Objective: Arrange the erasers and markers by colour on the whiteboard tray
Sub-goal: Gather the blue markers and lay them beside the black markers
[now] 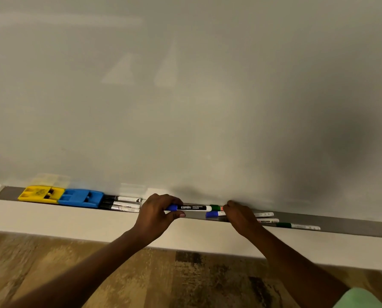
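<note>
Fingers of the left hand [158, 213] are pinching the blue marker [189, 207] just above the tray [352, 224] at lower centre; the right hand [239, 213] is covering loose markers, its grip unclear, and a nudge could be rolling them off the edge

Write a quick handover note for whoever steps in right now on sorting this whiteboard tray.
Left hand: shut on the blue-capped marker, held over the tray.
Right hand: resting on the loose markers; its grip is hidden.
Done: yellow eraser, blue eraser and black markers sit side by side at the tray's left end.
Left: place the held marker, then sort the second blue marker, green marker and the others under the right hand.
</note>
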Available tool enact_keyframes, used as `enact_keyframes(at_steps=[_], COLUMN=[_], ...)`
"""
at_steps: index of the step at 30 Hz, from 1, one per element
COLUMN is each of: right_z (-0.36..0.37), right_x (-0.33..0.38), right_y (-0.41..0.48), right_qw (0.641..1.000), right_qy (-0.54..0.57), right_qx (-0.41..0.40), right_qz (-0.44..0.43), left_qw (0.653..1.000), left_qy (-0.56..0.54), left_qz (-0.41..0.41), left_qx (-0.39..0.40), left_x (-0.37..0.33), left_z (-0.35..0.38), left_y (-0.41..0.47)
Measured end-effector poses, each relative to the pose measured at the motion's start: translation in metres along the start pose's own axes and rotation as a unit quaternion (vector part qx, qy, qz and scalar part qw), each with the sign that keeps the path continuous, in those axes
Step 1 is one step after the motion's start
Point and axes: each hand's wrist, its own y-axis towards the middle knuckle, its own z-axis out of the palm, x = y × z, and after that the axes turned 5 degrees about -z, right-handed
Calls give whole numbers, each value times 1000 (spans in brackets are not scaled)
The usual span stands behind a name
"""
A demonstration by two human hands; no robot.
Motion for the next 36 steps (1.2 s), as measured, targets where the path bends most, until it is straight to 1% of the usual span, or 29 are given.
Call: enact_keyframes(at_steps=[3, 5, 9, 13, 17, 23, 26, 28, 31, 36], right_z=[2, -2, -20, -40, -67, -95, -103, -106, -109, -111], right_x=[0, 3, 16, 25, 28, 35, 44, 51, 56, 59], right_y=[-3, -5, -10, -14, -25, -41, -45, -47, -47, -46], right_qw=[999, 994, 973, 948, 941, 943, 939, 936, 929, 921], right_qy=[18, 48, 122, 193, 216, 191, 191, 208, 258, 326], right_qx=[-47, -101, -191, -247, -248, -247, -250, -247, -236, -185], right_qz=[-10, -21, -46, -60, -76, -112, -136, -139, -120, -109], left_qw=[1000, 998, 996, 994, 990, 984, 985, 985, 984, 982], left_qy=[-6, -22, -42, -60, -97, -124, -125, -126, -141, -154], left_qz=[-18, -33, -51, -64, -69, -82, -78, -75, -76, -70], left_qx=[25, 41, 52, 64, 74, 97, 94, 87, 79, 85], left_x=[2, 3, 4, 6, 7, 9, 5, 1, -5, -9], left_z=[1, 2, 6, 8, 9, 16, 21, 23, 24, 22], left_y=[-1, -1, -3, -3, -1, -3, -3, -2, -2, -1])
